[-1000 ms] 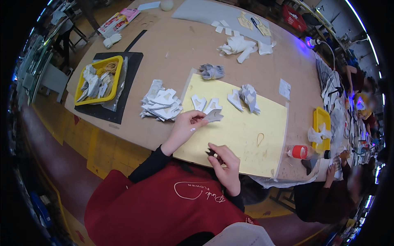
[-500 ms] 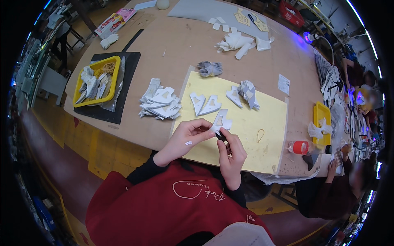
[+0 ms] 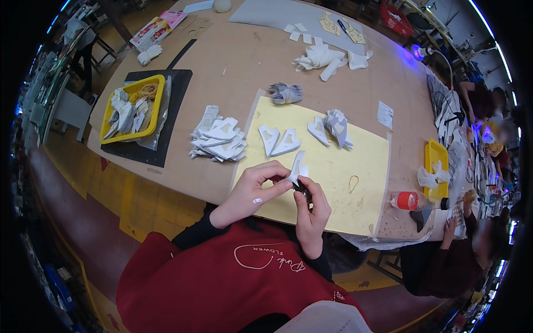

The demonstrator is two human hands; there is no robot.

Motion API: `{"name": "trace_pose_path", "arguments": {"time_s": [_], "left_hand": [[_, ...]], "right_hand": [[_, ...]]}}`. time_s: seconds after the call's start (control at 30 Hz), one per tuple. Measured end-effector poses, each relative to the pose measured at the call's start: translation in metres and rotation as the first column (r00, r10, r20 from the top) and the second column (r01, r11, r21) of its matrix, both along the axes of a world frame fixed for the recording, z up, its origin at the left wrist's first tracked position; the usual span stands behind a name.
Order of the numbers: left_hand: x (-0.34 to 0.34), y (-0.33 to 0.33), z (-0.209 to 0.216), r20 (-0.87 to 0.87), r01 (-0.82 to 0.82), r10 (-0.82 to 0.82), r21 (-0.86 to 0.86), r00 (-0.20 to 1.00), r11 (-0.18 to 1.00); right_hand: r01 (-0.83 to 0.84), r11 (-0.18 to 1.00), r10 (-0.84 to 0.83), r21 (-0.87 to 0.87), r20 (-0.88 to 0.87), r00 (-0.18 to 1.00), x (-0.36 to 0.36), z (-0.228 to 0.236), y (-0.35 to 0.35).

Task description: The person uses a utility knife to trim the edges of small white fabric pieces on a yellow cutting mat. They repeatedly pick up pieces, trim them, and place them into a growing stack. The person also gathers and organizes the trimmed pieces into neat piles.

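Over the near edge of the yellow sheet (image 3: 333, 188), my left hand (image 3: 250, 191) pinches a white cut piece (image 3: 298, 164) with a cutout in it. My right hand (image 3: 313, 213) is closed around a small black object (image 3: 301, 187) at the lower end of that piece; its exact kind is mostly hidden by the fingers. Just beyond my hands lie two similar pieces (image 3: 269, 139) side by side. Farther right on the sheet is a small stack of cut pieces (image 3: 337, 129), and a loose pile of them (image 3: 219, 139) lies left of the sheet.
A grey bundle (image 3: 286, 93) lies at the sheet's far edge. A rubber band (image 3: 353, 183) rests on its right part. A yellow tray (image 3: 158, 105) with pieces and bands stands left. To the right are a red-labelled bottle (image 3: 408, 200) and another yellow tray (image 3: 428, 152). A co-worker sits beyond.
The white piece has turned in my fingers and now stands more edge-on. My right hand has shifted slightly, staying closed at its lower end. Things on the table have not moved.
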State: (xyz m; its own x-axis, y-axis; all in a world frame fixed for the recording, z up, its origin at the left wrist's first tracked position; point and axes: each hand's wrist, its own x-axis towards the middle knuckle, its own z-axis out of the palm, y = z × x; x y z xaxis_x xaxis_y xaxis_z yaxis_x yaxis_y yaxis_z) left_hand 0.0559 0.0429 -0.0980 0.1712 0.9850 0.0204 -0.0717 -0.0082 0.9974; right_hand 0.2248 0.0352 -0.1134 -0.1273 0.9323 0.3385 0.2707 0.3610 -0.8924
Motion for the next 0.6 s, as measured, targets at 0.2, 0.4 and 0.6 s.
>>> {"name": "trace_pose_path", "arguments": {"time_s": [0.2,0.4,0.6], "left_hand": [[-0.001,-0.002,-0.003,-0.017,0.006,-0.005,0.063,1.0,0.998],[0.001,-0.004,0.008,0.069,-0.001,0.008,-0.092,0.998,0.996],[0.002,-0.004,-0.003,0.055,-0.022,0.022,-0.01,0.998,1.0]], "right_hand": [[0.01,0.996,-0.021,-0.084,-0.124,0.992,-0.001,-0.008,-0.004],[-0.016,0.989,-0.01,-0.149,-0.171,0.985,0.004,-0.004,-0.003],[-0.017,0.999,0.016,-0.04,-0.016,1.0,0.007,0.007,0.0]]}}
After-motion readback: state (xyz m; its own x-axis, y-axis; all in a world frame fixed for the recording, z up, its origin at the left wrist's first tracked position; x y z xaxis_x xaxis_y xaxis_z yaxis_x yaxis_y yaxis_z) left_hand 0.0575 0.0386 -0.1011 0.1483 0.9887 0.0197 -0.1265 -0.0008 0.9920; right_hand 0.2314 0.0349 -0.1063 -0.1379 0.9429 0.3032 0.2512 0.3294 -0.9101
